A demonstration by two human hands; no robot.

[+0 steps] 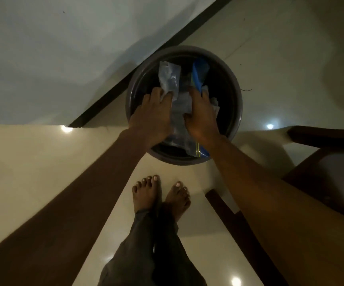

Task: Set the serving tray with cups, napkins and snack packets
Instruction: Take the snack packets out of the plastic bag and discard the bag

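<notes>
— On the pale glossy floor (43,162), what was the biggest thing?
— Beside the light wall (63,58) and near a dark wooden chair (321,153) stood a round dark bin (238,104), a little ahead of the person's bare feet (160,195).
— And where were the hands?
— Both were over the open mouth of the bin, close together. The left hand (152,118) had its fingers curled on a crumpled clear packet (170,77) and gripped it. The right hand (202,116) had its fingers closed around a blue-edged packet (199,73).
— Were the packets inside the bin?
— They were held over its opening, touching each other. How deep they reached, I could not tell.
</notes>
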